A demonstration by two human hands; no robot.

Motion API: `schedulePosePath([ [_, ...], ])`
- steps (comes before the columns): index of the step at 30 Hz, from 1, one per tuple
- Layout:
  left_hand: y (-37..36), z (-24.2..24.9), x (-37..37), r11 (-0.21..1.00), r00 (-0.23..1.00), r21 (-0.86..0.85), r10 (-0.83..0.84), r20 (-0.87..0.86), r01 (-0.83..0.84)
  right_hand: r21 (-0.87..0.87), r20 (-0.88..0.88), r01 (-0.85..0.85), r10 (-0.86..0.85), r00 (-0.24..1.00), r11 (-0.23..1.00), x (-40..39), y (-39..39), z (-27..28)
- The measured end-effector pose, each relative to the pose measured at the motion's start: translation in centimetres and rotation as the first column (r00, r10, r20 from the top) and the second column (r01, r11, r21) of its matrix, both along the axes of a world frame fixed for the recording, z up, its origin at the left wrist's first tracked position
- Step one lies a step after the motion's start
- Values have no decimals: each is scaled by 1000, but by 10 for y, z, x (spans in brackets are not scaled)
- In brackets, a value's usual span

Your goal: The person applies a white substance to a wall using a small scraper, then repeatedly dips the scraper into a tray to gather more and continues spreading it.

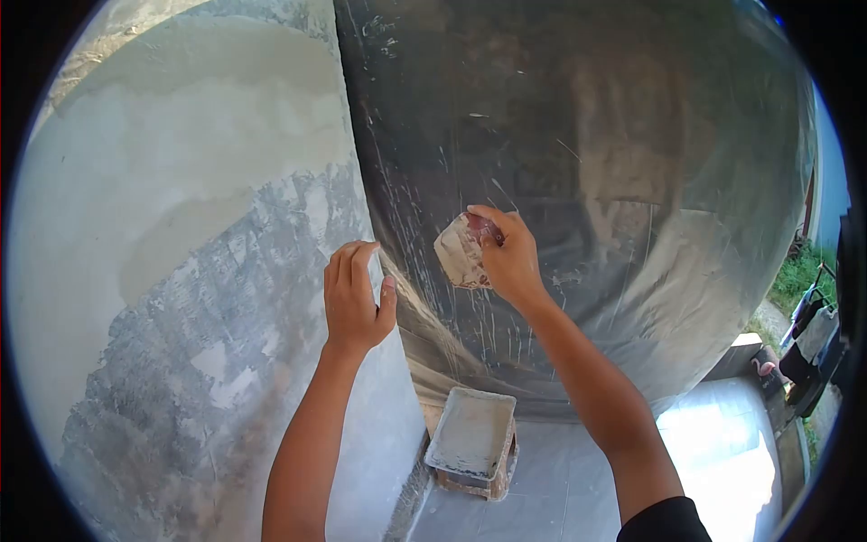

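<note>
My right hand (pixel 515 257) grips a small, flat, plaster-caked scraper (pixel 459 256), with a reddish patch showing near the fingers. It is held in front of the dark sheet, to the right of the wall's edge. My left hand (pixel 354 298) is at the edge of the wall (pixel 226 361), with its fingers slightly bent and its thumb apart; nothing shows in it. Smooth, pale plaster covers the upper part of the wall. Lower down, the surface is rough, grey and patchy.
A plaster-smeared tray (pixel 471 434) rests on a small wooden stool (pixel 492 488) below my hands. Behind hangs a dark plastic sheet (pixel 578 117) with white splashes. Grey sheeting (pixel 560 479) covers the floor. Hung laundry (pixel 813 339) and grass (pixel 793 280) are at the far right.
</note>
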State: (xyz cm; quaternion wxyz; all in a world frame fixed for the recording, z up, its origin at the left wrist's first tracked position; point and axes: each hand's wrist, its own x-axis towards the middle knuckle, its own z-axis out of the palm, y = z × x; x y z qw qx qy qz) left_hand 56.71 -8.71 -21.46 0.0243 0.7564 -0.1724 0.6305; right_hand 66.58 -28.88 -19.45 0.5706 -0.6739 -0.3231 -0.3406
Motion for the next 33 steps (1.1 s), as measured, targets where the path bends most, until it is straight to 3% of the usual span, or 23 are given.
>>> schedulePosePath([
  [8,-23,-77,54,987,968,-150,-87,-237,52,-99,-204,18,-38,978,995,40,-14,-82],
  [17,-11,-211,104,925,826,-377,-251,-505,51,-242,-411,-56,-50,910,969,81,-11,-208],
  [28,6,-387,121,841,526,-525,-389,-756,-133,-208,-726,-123,-69,684,970,98,21,-408],
  [33,8,-473,108,801,419,-557,-438,-796,-221,-191,-837,-83,-118,535,978,80,29,-465],
])
